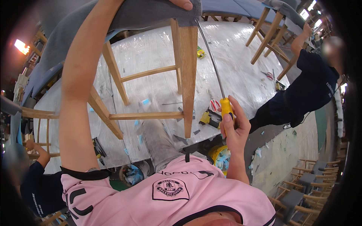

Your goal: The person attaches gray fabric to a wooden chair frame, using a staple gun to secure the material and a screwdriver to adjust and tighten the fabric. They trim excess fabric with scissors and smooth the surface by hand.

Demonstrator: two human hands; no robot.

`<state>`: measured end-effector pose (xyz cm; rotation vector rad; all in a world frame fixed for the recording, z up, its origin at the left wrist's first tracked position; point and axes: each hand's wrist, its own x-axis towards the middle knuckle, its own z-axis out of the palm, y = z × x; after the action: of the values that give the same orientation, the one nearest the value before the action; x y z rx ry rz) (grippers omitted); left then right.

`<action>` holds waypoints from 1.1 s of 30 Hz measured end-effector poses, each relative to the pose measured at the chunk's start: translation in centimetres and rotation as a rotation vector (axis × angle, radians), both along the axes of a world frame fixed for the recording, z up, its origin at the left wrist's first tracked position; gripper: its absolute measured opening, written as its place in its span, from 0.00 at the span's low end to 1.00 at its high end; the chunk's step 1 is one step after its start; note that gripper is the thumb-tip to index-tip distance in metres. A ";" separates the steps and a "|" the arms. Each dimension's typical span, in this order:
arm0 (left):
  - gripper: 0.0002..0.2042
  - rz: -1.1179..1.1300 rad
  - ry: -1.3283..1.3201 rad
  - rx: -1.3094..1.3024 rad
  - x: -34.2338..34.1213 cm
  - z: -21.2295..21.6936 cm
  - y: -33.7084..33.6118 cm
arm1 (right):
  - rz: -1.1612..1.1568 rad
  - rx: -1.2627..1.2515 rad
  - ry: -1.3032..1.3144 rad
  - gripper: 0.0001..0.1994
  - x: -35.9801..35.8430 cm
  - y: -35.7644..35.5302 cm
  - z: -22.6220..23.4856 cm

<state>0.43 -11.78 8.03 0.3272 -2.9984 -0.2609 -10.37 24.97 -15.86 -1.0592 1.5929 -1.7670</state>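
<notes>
A wooden chair (187, 75) with a grey upholstered seat stands on the plastic-covered worktable in front of me. My left hand (182, 3) holds the grey fabric at the seat's top, mostly cut off by the upper edge of the picture. My right hand (236, 130) is closed round the yellow handle of a long screwdriver (214, 60). The screwdriver's shaft slants up to the seat's corner, beside the top of the nearest leg. Whether its tip is under the fabric I cannot tell. Red-handled scissors (214, 105) and a yellow-and-black tool (209, 119) lie near my right hand.
Plastic film covers the worktable (151, 49), with blue scraps on it. A yellow bucket (215, 153) and another scrap container (134, 174) stand at its near edge. Co-workers are at right (313, 79) and left (39, 184). Several chairs (301, 192) stand lower right.
</notes>
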 end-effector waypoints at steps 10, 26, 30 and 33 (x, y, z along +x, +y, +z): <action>0.45 0.034 -0.022 -0.019 0.0 0.1 -0.2 | -0.002 0.135 0.041 0.22 0.8 -0.7 3.3; 0.43 0.067 0.012 -0.052 0.0 -0.7 1.2 | -0.074 -0.115 0.107 0.23 2.0 -3.7 -4.4; 0.43 0.015 0.051 -0.039 0.4 -0.5 2.0 | 0.210 -0.163 -0.433 0.22 0.8 -4.1 -4.5; 0.43 0.003 0.069 -0.033 0.5 -0.8 2.4 | -0.038 -0.102 0.002 0.21 0.6 -3.8 -4.4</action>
<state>0.91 -9.35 7.20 0.3132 -2.9307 -0.2174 -9.74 21.17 -20.31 -1.0846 1.5475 -1.8909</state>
